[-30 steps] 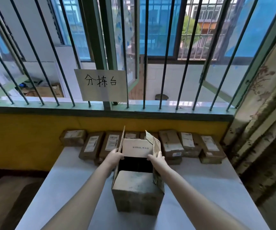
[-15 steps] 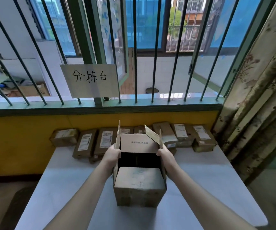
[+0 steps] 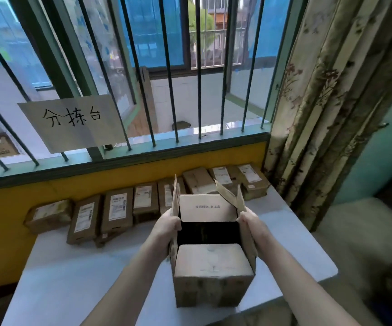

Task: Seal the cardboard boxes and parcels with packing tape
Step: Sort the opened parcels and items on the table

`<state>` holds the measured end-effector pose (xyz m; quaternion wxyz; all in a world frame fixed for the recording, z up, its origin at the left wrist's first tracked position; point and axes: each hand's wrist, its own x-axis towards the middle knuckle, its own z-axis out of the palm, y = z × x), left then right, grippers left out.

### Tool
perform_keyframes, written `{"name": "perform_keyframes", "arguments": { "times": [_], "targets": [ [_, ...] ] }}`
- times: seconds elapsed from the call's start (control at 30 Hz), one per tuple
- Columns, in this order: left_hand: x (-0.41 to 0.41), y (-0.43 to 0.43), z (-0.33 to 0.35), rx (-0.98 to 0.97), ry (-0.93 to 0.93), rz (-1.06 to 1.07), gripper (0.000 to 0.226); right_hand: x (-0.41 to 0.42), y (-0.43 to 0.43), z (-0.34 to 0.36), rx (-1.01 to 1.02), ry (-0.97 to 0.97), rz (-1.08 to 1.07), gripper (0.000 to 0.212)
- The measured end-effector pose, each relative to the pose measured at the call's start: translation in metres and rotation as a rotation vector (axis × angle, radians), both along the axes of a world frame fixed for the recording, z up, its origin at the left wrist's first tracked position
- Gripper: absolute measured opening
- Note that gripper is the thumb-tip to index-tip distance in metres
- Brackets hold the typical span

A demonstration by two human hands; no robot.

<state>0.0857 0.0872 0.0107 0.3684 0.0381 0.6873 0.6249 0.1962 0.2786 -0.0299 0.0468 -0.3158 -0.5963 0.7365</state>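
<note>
Cardboard box (image 3: 214,274) held at its upright side flaps: left hand (image 3: 166,225) fingers curl round the left flap, right hand (image 3: 249,222) grips the right flap. Box stands open on the tabletop (image 3: 84,278), near flap folded in. Row of parcels (image 3: 117,208) behind, along the yellow wall; paper sign (image 3: 72,121) on the window bars.

Daylight came through a barred window (image 3: 199,90), a handwritten paper sign (image 3: 72,123) hung on the bars, yellow wall (image 3: 13,220) below the sill, patterned curtain (image 3: 327,114) at right, pale counter (image 3: 84,278) against the wall.
</note>
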Motion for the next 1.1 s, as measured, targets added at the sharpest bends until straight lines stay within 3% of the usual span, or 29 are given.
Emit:
{"name": "perform_keyframes", "arguments": {
  "times": [0.27,0.57,0.7,1.1],
  "targets": [
    [0.052,0.107,0.02,-0.012,0.04,-0.17,0.048,0.077,0.084,0.013,-0.058,-0.003,-0.254,0.037],
    [0.119,0.239,0.025,-0.077,0.076,-0.338,0.044,0.172,0.186,0.013,0.029,-0.086,-0.559,0.058],
    [0.158,0.295,0.028,-0.097,0.051,-0.384,0.034,0.222,0.225,0.018,0.107,-0.126,-0.669,0.024],
    [0.285,0.43,0.022,-0.094,0.027,-0.716,0.043,0.381,0.294,0.009,0.028,-0.17,-1.047,0.009]
  ]
}}
